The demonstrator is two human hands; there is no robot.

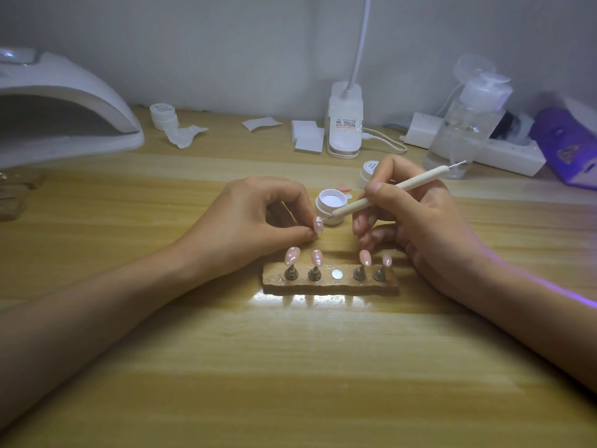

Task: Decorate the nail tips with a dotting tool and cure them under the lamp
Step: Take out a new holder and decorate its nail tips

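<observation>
Table (290,367) is light wood w/ stripy grain. It's shiny, w/ a bright glare patch just in front of the wood stand (329,284). Wall (226,37) behind is plain grey-white.

L hand (255,218) pinches one pink nail tip (318,225) btwn thumb & pointer, other fingers curled in. The tip is in the air at 12 o'clock of the stand. R hand (423,221) grips the dotting tool (387,195) like a pencil, fingers tight round it. Its thin metal end touches the top of the held tip. Just behind sits a small open white pot (331,205).

Stand holds 4 other pink tips (292,255) on little pegs. The 2 on the left have white dots; can't tell for the 2 on the right. A silver disc (336,274) shows in the middle.

Big white curing lamp (64,105) is at 10 o'clock, well apart from the hands. Closed jar (163,115) & crumpled wipe (185,135) are at 11. White pads (308,137) & desk lamp base (345,124) are at 12. Pump bottle (465,124) & power strip (504,150) are at 1–2. A purple thing (565,140) is at 3, & purple light streaks the R arm.
</observation>
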